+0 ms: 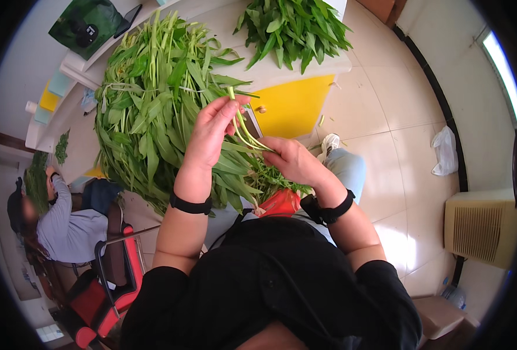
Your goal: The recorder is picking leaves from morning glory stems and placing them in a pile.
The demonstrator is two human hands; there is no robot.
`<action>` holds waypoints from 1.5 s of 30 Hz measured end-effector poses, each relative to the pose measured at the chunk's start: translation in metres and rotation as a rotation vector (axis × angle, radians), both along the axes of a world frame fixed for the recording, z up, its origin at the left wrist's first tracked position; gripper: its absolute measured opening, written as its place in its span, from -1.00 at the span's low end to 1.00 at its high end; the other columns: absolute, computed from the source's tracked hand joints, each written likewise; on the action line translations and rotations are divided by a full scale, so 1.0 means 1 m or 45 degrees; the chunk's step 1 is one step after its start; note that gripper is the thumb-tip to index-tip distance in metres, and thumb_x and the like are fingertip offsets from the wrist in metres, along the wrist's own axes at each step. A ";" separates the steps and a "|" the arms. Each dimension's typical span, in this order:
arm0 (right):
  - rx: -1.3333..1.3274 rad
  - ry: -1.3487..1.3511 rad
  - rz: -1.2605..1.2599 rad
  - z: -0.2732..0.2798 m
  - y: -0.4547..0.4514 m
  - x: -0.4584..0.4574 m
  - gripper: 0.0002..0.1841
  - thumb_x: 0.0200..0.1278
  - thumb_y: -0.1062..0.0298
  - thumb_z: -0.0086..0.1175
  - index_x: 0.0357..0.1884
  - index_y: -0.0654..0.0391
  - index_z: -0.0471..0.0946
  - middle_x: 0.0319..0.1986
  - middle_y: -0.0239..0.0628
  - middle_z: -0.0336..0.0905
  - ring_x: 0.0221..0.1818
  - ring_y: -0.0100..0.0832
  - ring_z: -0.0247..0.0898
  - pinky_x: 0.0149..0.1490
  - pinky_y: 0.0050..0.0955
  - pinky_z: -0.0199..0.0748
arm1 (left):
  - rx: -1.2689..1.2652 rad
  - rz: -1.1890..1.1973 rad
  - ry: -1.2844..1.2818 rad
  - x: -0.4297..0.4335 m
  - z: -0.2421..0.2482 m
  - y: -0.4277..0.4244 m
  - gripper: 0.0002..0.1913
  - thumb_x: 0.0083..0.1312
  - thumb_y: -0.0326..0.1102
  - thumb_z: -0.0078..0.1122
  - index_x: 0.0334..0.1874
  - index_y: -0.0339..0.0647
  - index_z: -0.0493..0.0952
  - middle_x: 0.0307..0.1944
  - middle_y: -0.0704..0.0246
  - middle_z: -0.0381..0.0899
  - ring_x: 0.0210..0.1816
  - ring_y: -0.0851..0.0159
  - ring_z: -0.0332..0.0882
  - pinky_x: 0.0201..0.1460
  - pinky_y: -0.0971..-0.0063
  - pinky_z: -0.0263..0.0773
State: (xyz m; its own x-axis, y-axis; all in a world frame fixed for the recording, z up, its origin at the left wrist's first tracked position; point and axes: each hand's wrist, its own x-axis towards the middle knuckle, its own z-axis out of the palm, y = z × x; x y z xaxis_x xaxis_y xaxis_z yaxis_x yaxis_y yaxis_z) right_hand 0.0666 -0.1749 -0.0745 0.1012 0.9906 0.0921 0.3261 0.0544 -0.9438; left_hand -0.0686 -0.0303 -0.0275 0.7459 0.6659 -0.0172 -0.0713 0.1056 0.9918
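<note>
My left hand (212,127) pinches a few thin pale-green stems (243,132) near their upper ends. My right hand (294,159) closes on the same stems lower down, so they bend between both hands. Left of and behind the hands lies a large heap of long-leaved greens (153,113), which look like water spinach, with pale ties around parts of it. Below the hands, a red plastic bag (279,202) sits by my lap with leafy sprigs (276,177) at its top.
A bunch of greens (295,33) lies on the white desk (227,70) above a yellow cabinet door (291,107). At left, another person (72,232) sits holding greens near a red and black chair (120,302). A white plastic bag (444,151) lies by the right wall.
</note>
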 end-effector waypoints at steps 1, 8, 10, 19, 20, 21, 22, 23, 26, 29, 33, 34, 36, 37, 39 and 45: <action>0.024 -0.006 0.012 -0.002 -0.001 0.000 -0.70 0.14 0.40 0.09 -0.05 0.17 0.46 -0.39 -0.02 0.51 -0.27 -0.08 0.48 -0.14 -0.29 0.42 | 0.001 0.007 -0.008 0.000 0.002 0.000 -0.74 0.37 -0.24 0.03 -0.04 -0.24 0.55 -0.30 0.50 0.53 -0.40 0.60 0.31 -0.38 0.72 0.21; 0.150 -0.136 0.057 0.006 -0.008 0.005 -0.51 0.25 0.35 0.07 0.21 0.17 0.27 -0.26 -0.13 0.54 -0.25 -0.30 0.49 -0.11 -0.35 0.42 | -0.226 0.112 -0.186 -0.009 -0.005 0.013 -0.68 0.33 -0.22 0.08 0.05 -0.23 0.45 -0.23 0.40 0.53 -0.31 0.49 0.44 -0.28 0.63 0.32; -0.007 0.053 0.047 0.022 -0.008 0.020 -0.55 0.29 0.36 0.02 0.21 0.14 0.28 -0.35 -0.24 0.50 -0.34 -0.41 0.44 -0.19 -0.43 0.40 | -0.286 0.167 -0.239 -0.004 0.010 0.006 -0.66 0.34 -0.20 0.07 0.07 -0.22 0.44 -0.20 0.40 0.53 -0.29 0.47 0.46 -0.25 0.59 0.34; -0.086 -0.229 -0.442 0.089 0.069 0.147 -0.55 0.26 0.33 -0.06 0.21 0.18 0.31 -0.56 -0.35 0.43 -0.52 -0.53 0.36 -0.39 -0.50 0.38 | -0.329 -0.042 -0.154 -0.018 -0.012 -0.011 -0.76 0.35 -0.25 0.01 -0.06 -0.24 0.45 -0.25 0.35 0.57 -0.30 0.43 0.52 -0.18 0.56 0.41; -0.110 -0.312 -0.486 0.096 0.082 0.161 -0.53 0.22 0.32 -0.06 0.20 0.20 0.32 -0.56 -0.29 0.45 -0.52 -0.47 0.38 -0.39 -0.46 0.39 | -0.344 -0.050 -0.168 -0.019 -0.015 -0.013 -0.76 0.35 -0.25 0.01 -0.06 -0.24 0.45 -0.25 0.35 0.57 -0.30 0.43 0.52 -0.18 0.56 0.41; -0.116 -0.401 -0.525 0.097 0.097 0.179 -0.54 0.21 0.32 -0.07 0.18 0.19 0.33 -0.57 -0.23 0.46 -0.52 -0.41 0.39 -0.37 -0.42 0.39 | -0.318 -0.118 -0.150 -0.018 -0.017 -0.014 -0.78 0.35 -0.28 0.00 -0.08 -0.25 0.45 -0.25 0.35 0.57 -0.30 0.43 0.52 -0.17 0.56 0.42; -0.140 -0.473 -0.520 0.101 0.114 0.191 -0.53 0.20 0.31 -0.07 0.18 0.18 0.34 -0.52 -0.17 0.50 -0.51 -0.36 0.42 -0.34 -0.38 0.41 | -0.288 -0.177 -0.129 -0.019 -0.018 -0.014 -0.80 0.35 -0.31 0.00 -0.10 -0.27 0.46 -0.25 0.34 0.57 -0.29 0.43 0.52 -0.16 0.55 0.42; -0.164 -0.546 -0.516 0.105 0.131 0.203 -0.53 0.19 0.31 -0.08 0.18 0.17 0.35 -0.47 -0.11 0.54 -0.50 -0.32 0.45 -0.31 -0.35 0.43 | -0.297 -0.176 -0.144 -0.020 -0.020 -0.014 -0.80 0.35 -0.31 0.00 -0.10 -0.27 0.46 -0.25 0.34 0.57 -0.29 0.43 0.52 -0.16 0.55 0.42; -0.323 -0.728 -0.625 0.105 0.187 0.243 -0.51 0.16 0.31 -0.10 0.19 0.15 0.35 -0.25 0.03 0.58 -0.28 -0.19 0.55 -0.13 -0.28 0.47 | -0.400 -0.236 -0.089 -0.022 -0.023 -0.011 -0.85 0.33 -0.43 -0.02 -0.12 -0.30 0.46 -0.26 0.35 0.56 -0.26 0.43 0.51 -0.12 0.54 0.42; -0.332 -0.893 -0.697 0.106 0.237 0.274 -0.50 0.13 0.34 -0.11 0.19 0.12 0.37 -0.09 0.04 0.52 -0.05 -0.12 0.47 0.04 -0.26 0.40 | -0.447 -0.373 -0.077 -0.027 -0.032 -0.003 -0.85 0.35 -0.48 -0.05 -0.08 -0.30 0.44 -0.22 0.38 0.53 -0.22 0.47 0.47 -0.07 0.58 0.40; -0.443 -1.164 -0.803 0.100 0.288 0.304 -0.50 0.07 0.40 -0.10 0.15 0.10 0.41 0.01 -0.01 0.49 0.11 -0.08 0.38 0.16 -0.26 0.35 | -0.560 -0.418 0.043 -0.029 -0.036 0.013 -0.83 0.34 -0.47 -0.03 -0.06 -0.28 0.45 -0.23 0.42 0.52 -0.22 0.51 0.45 -0.11 0.63 0.40; -0.421 -1.212 -0.839 0.098 0.298 0.306 -0.51 0.08 0.38 -0.07 0.14 0.11 0.42 0.02 -0.05 0.49 0.12 -0.09 0.39 0.16 -0.26 0.35 | -0.506 -0.428 0.042 -0.031 -0.041 0.018 -0.83 0.34 -0.47 -0.01 -0.06 -0.29 0.46 -0.21 0.41 0.53 -0.21 0.52 0.47 -0.14 0.64 0.42; -0.479 -1.241 -0.836 0.095 0.321 0.318 -0.51 0.09 0.36 -0.07 0.15 0.10 0.41 0.04 -0.07 0.48 0.12 -0.11 0.39 0.17 -0.26 0.35 | -0.486 -0.420 0.069 -0.030 -0.038 0.025 -0.83 0.33 -0.46 0.01 -0.06 -0.30 0.47 -0.20 0.40 0.54 -0.21 0.52 0.48 -0.14 0.64 0.44; -0.540 -1.271 -0.844 0.093 0.331 0.327 -0.52 0.11 0.35 -0.07 0.16 0.09 0.41 0.05 -0.09 0.48 0.12 -0.13 0.39 0.17 -0.26 0.35 | -0.463 -0.423 0.095 -0.030 -0.035 0.028 -0.83 0.33 -0.46 0.03 -0.07 -0.30 0.48 -0.20 0.39 0.55 -0.20 0.52 0.49 -0.15 0.64 0.45; -0.514 -1.265 -0.857 0.089 0.346 0.336 -0.48 0.13 0.25 -0.03 0.19 0.09 0.37 0.09 -0.06 0.44 0.15 -0.11 0.36 0.20 -0.25 0.33 | -0.483 -0.421 0.105 -0.030 -0.036 0.031 -0.83 0.33 -0.46 0.03 -0.07 -0.31 0.48 -0.20 0.39 0.55 -0.19 0.51 0.51 -0.14 0.62 0.46; -0.263 -1.420 -0.956 0.067 0.380 0.341 -0.29 0.10 0.06 0.02 0.22 0.34 0.22 0.27 0.22 0.08 0.32 0.05 0.06 0.32 -0.13 0.15 | -0.569 -0.356 0.126 -0.031 -0.037 0.041 -0.81 0.34 -0.43 0.03 -0.06 -0.33 0.47 -0.18 0.35 0.56 -0.14 0.46 0.53 -0.08 0.58 0.47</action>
